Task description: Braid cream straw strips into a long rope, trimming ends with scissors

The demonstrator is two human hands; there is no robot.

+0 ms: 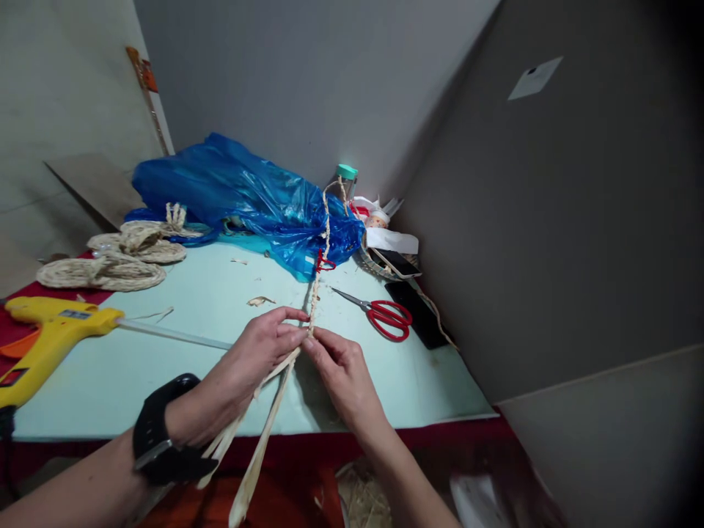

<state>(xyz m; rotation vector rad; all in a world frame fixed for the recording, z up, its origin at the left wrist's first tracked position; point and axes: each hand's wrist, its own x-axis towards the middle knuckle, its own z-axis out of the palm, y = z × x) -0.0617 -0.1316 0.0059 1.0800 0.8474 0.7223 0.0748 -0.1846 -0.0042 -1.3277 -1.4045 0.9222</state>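
A pale braided cord of dried plant fibre point(315, 290) runs from the far side of the table toward me, with a red tie point(324, 262) partway along it. My left hand point(272, 339), with a black watch on its wrist, pinches the near end of the braid. Close against it, my right hand point(338, 367) grips the same spot between thumb and fingers. Below the hands, loose flat fibre strands point(258, 469) hang past the table's front edge. Both sets of fingertips almost meet, partly hiding the braid there.
Red-handled scissors point(388, 319) and a dark phone point(421, 315) lie at right. A yellow glue gun point(60, 334) with a glue stick rests at left, near coiled braids point(102, 271). Behind are a blue plastic bag point(236, 191), a green-lidded jar point(346, 173) and a filled basket point(379, 268).
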